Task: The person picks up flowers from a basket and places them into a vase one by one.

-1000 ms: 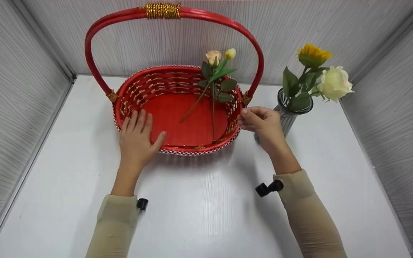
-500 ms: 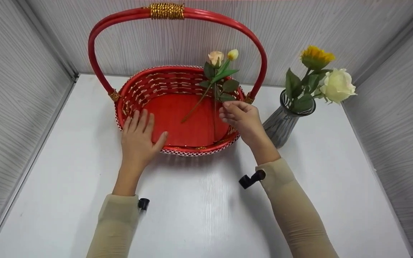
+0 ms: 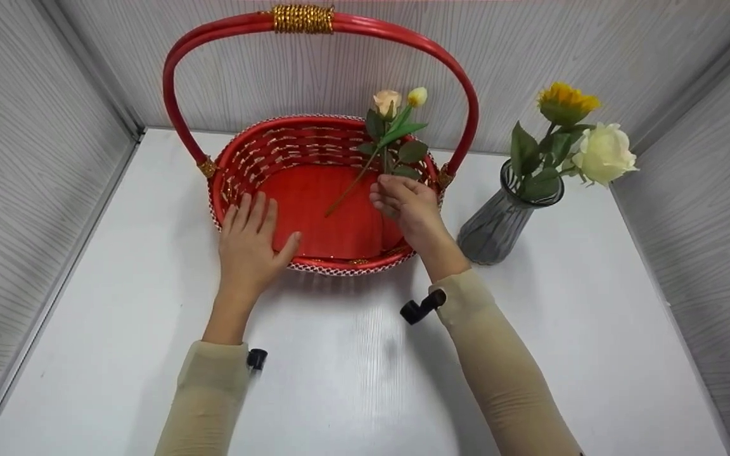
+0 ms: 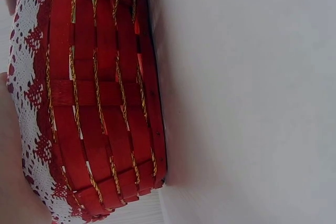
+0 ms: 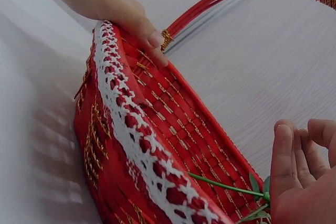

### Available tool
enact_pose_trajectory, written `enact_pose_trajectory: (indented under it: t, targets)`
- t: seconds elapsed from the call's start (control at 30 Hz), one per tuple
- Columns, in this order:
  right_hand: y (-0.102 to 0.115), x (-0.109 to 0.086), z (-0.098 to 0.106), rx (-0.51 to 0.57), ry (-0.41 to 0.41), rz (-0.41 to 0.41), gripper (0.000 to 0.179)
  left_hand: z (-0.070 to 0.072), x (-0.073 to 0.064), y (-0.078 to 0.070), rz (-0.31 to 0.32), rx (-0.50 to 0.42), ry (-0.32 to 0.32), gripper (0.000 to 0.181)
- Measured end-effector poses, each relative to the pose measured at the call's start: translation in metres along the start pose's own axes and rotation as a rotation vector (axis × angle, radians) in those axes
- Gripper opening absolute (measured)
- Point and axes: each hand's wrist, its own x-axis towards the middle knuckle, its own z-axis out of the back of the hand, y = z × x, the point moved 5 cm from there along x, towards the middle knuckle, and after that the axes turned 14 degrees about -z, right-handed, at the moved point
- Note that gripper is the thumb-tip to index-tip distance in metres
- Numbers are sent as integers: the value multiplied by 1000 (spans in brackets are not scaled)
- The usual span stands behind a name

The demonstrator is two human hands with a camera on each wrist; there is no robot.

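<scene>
A red woven basket (image 3: pixel 320 261) with a tall arched handle holds a peach rose (image 3: pixel 387 104) and a yellow-white tulip (image 3: pixel 417 97), both leaning on its back right rim, their stems crossing inside. My left hand (image 3: pixel 249 246) rests on the front left rim with fingers straight; the right wrist view shows its thumb over the lace edge. Over the right side of the basket is my right hand (image 3: pixel 410 206), fingers loosely bent and nothing seen between them. Its fingertips are right at the rose's lower leaves and hide part of that stem.
Right of the basket, a grey glass vase (image 3: pixel 493 231) holds a sunflower (image 3: pixel 566 102) and a white rose (image 3: pixel 604 154). All stand on a white table (image 3: pixel 339 380) between grey wood-grain walls (image 3: pixel 707 158). The basket handle (image 3: pixel 403 37) arches above the flowers.
My right hand has moved left from beside the vase, across the basket's right rim, to the rose's stem. The left hand stays on the rim, and the view has shifted slightly.
</scene>
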Motion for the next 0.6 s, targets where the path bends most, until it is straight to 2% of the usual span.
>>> enact_pose_trajectory:
  t: [0.2,0.43,0.6]
  targets:
    - [-1,13,-3,81,-25,-41,37,1,-1,-1,-2,4,-10,77]
    - [-2,30,-4,165,-79,-82,18,1,-2,0,-1,11,-12,77]
    - [-3,41,-4,196,-145,-125,29,1,-1,0,-9,15,-39,76]
